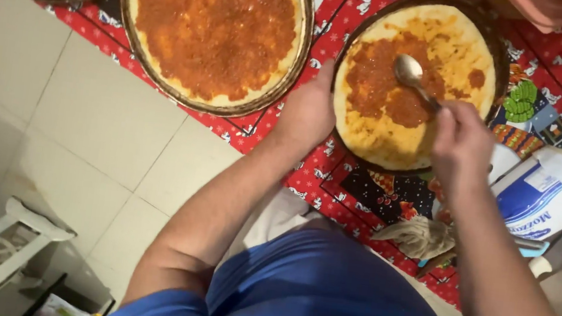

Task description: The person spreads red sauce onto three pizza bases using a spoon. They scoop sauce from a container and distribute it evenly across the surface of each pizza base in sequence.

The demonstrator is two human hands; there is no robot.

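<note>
right hand (462,141) gripping spoon (409,72), handle slanting up-left, bowl over sauce patch on near pizza base (397,140) | left hand (308,111) curled on pan rim (339,79), nearer bare dough | sauced pizza (215,25) left

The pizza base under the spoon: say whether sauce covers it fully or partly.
Partly. On the pizza base, sauce covers the middle beneath the spoon; much pale dough remains bare.

Red patterned tablecloth (335,186), orange-red sauce (383,85), silver spoon (409,72).
</note>
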